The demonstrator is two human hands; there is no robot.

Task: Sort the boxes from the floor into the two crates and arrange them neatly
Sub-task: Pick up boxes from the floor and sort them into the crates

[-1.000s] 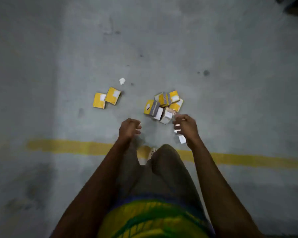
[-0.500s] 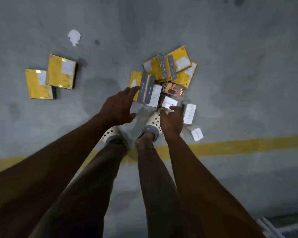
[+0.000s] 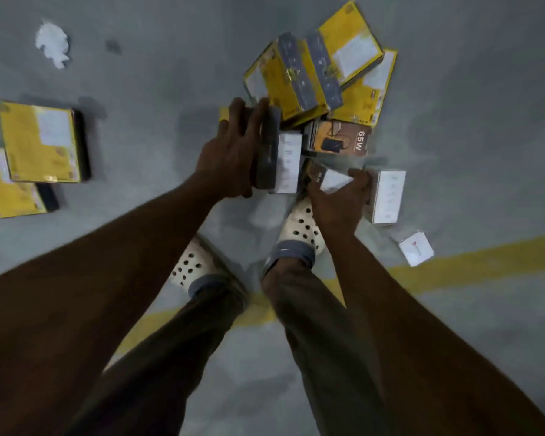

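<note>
Two grips beside the brown 65W box (image 3: pixel 340 141): left hand (image 3: pixel 230 155) clasps a grey-edged box (image 3: pixel 268 152), right hand (image 3: pixel 337 206) a small white box (image 3: pixel 335 180).

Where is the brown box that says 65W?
In the head view, the brown cardboard box printed 65W lies right of centre, between the heap of flat yellow boxes and the right hand.
</note>
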